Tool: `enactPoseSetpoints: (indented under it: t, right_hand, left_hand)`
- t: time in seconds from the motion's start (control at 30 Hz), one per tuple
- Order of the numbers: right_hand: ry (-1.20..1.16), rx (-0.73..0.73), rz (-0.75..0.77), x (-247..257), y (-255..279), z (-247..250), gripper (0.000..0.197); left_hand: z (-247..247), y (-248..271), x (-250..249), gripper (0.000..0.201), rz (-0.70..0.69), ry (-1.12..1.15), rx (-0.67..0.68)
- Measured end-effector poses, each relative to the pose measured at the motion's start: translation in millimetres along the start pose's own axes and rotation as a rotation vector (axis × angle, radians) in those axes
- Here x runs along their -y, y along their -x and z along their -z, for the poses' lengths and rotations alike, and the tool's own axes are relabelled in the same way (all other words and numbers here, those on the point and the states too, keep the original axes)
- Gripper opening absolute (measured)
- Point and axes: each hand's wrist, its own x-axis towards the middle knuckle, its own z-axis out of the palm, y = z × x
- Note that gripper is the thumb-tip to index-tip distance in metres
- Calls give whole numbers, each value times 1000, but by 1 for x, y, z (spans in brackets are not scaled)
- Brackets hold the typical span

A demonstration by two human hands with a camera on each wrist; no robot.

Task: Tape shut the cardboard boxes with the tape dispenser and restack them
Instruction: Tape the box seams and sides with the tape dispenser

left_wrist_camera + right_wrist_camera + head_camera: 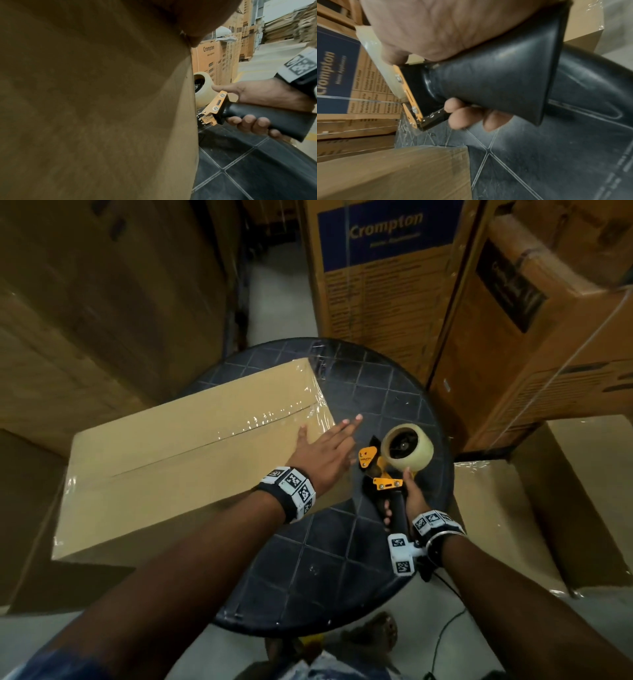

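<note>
Fingers of the left hand (pixel 323 453) are straight and spread, palm flat on the top of the cardboard box (pixel 178 460) at its right-hand end, fingertips reaching past the box edge. Right hand (pixel 412 498) is wrapped round the black handle of the tape dispenser (pixel 394 463), thumb extended up against the roll of clear tape (pixel 407 446); the right wrist view shows the fingers curled under the handle. Dispenser is held just beside the left hand, off the box's right end, above the table (pixel 342 559). Whether the dispenser touches the box: cannot tell.

Box lies lengthwise on the round dark table, overhanging its left side. Clear tape (pixel 274 419) runs along the far part of the centre seam and wraps over the right end; the nearer part of the seam looks untaped.

Surroundings: a 2nd plain box (pixel 496 525) at the right with tape on its edge, a tall printed "Crompton" carton (pixel 376 268) behind the table, more stacked cartons (pixel 85 302) at left.
</note>
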Motion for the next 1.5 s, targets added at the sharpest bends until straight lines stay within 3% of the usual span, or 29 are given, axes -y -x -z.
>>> enactPoseSetpoints:
  t: [0.27,0.43,0.9,1.03,1.13,1.23,1.3,1.4,1.5]
  right_hand:
    - [-58,43,8,-1,-26,-2,95]
    - [-92,21,-4,-7,-37,-2,96]
    - [-215,1,12,-10,-53,13,94]
    - [-83,-129,-14,-2,-50,6,96]
    - [309,-417,-7,10,-48,11,93]
    - [696,-517,42,18,-45,28,96]
    - [838,-589,120,24,-37,37,86]
    - [855,-678,266,39,-17,30,65]
    - [832,-617,363,53,-4,8,57]
  left_hand:
    - [-10,-4,2,31,52,44,-87]
    - [-10,-4,-1,72,124,146,-100]
    - [-6,-8,-16,94,412,191,-163]
    - [-8,-11,-16,94,456,147,-147]
    - [-8,-12,-15,99,495,155,-122]
    - [-8,-10,-16,103,513,163,-102]
    - [-8,-7,-17,103,512,166,-100]
    - [-8,-2,-13,101,478,150,-102]
    - [-6,1,-5,107,416,144,-48]
